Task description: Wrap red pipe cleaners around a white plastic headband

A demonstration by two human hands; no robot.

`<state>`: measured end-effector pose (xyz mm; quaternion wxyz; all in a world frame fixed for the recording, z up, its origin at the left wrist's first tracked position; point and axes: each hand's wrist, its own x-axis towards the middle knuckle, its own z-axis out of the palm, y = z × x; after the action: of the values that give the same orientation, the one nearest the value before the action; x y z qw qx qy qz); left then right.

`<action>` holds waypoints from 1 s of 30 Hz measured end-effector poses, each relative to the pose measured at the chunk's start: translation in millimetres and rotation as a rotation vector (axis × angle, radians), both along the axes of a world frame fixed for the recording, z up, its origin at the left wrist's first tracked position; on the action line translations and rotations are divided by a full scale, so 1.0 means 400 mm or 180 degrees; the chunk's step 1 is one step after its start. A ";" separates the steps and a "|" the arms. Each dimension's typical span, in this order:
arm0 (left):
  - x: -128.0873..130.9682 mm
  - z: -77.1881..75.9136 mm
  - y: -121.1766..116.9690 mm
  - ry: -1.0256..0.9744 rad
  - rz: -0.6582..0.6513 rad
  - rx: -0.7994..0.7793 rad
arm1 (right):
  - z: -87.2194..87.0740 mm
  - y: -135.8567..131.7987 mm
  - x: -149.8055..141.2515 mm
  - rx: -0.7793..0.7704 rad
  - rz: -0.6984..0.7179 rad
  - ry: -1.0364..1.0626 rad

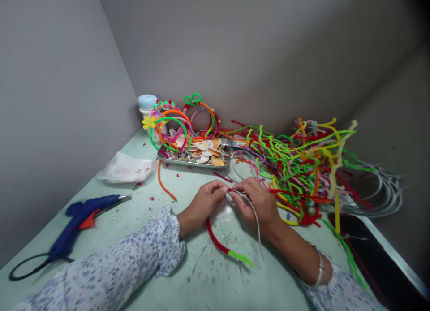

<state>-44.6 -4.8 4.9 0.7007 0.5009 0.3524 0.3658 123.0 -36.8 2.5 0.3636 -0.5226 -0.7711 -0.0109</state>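
Observation:
My left hand (204,202) pinches a thin curved headband between thumb and fingers. Below that hand the band is wrapped in red pipe cleaner (215,239), with a bright green tip (241,258). Thumb and fingers of my right hand (260,205) are closed close by, at the spot where the red wrapping meets the bare whitish band (257,219), which curves down past the palm. A red pipe cleaner strand (298,195) stretches rightward from behind my right hand; whether it joins the wrapping is hidden.
Behind my hands, a metal tray (198,165) holds shells and finished colourful headbands (178,118). Tangled pipe cleaners (295,163) and coiled bare bands (386,194) lie right, near a dark phone-like slab (379,261). Leftward are a blue glue gun (72,226), plastic bag (126,168) and blue-lidded bottle (148,102).

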 end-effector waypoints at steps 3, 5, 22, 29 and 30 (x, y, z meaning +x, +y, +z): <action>-0.002 0.005 -0.002 -0.0142 0.0019 -0.0015 | 0.002 0.001 0.004 -0.0035 -0.0076 -0.0055; -0.003 0.007 -0.003 -0.0190 0.0033 -0.0009 | 0.004 0.001 0.007 -0.0052 -0.0132 -0.0076; -0.005 0.002 0.004 -0.0279 0.0213 -0.0211 | 0.048 0.012 0.032 -0.0441 0.0488 -0.0209; -0.007 0.003 0.004 -0.0181 0.0169 -0.0214 | 0.056 0.026 0.052 -0.0509 0.0618 -0.0188; -0.007 0.003 0.004 -0.0167 0.0170 -0.0200 | 0.062 0.025 0.054 -0.0497 0.0624 -0.0179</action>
<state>-47.6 -3.1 5.9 0.7151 0.4593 0.3585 0.3862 144.5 -26.8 27.2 0.2994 -0.4710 -0.8268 0.0701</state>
